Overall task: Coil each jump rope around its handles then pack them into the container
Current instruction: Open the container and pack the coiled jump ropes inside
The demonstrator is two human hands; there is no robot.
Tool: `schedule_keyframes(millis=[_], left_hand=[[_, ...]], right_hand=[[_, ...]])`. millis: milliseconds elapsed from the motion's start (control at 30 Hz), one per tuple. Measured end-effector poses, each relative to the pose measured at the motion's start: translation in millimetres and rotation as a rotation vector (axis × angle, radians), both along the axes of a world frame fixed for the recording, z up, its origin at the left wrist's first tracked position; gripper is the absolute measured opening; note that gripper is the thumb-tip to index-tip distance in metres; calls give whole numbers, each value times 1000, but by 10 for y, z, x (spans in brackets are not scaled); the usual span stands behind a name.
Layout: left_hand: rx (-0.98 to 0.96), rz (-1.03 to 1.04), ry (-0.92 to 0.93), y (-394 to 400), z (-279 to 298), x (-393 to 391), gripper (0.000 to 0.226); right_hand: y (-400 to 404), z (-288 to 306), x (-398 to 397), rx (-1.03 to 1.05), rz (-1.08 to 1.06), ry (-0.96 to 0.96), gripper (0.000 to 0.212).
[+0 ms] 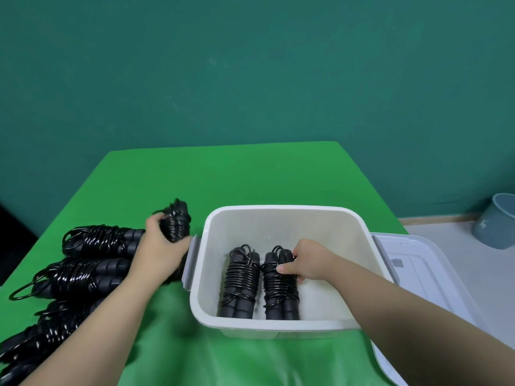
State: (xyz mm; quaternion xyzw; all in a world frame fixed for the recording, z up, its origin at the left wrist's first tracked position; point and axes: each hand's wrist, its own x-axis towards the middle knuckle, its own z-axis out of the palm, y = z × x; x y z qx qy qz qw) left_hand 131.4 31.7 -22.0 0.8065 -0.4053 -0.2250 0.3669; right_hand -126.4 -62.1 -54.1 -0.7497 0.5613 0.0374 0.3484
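Observation:
A white container [281,328] with grey side latches stands on the green table. Two coiled black jump ropes lie side by side on its floor, the left one [240,282] free. My right hand [308,259] reaches into the container and grips the top of the right coiled rope [279,291]. My left hand [158,247], just left of the container, holds another coiled black jump rope [176,222] lifted off the table and blurred. Several more coiled ropes [83,263] lie in a row at the left.
The container's white lid [418,274] lies flat to the right, partly off the green cloth. A grey-blue bucket [498,221] stands on the floor at far right. A teal wall rises behind the table [223,176].

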Motion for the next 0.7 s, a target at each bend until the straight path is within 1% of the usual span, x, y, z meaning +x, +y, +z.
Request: schedule_keyframes(millis=[100,167,233,267,333,400,433,467,533,600,633,700], left_hand=[[-201,23,11,52,412,-154,71],[-312,-30,14,83,688,-339,67],[-341,-139,74,109,893,-593,61],[-314,-213,111,104,933,-721,59],[-176,-361,154,51,895,-966,62],[10,-478,168,-33,757,-1180,66],[92,-522,171,-80,661,-1263,68],[156,-553,167,-122,577,-1337,70],[242,-595,135,-190,446,-1425,73],[277,-624,97,-247,343,-1444,76],[287,-639,76,-261,302,-1443,78],[305,-660,32,-269,235,-1433,83]], right_hand=[[7,24,10,19,-7,-9,41],[13,34,34,31,-27,-12,44],[21,44,51,35,-34,-19,45],[31,52,48,37,-37,-32,43],[36,49,25,53,-47,-81,34],[38,31,7,84,-73,-174,13],[33,27,4,99,-99,-233,14],[31,29,3,165,-174,-322,22],[22,28,-2,336,-322,-517,24],[2,70,-13,438,-389,-609,26],[-6,88,-7,480,-438,-660,30],[-32,119,-7,554,-526,-734,48]])
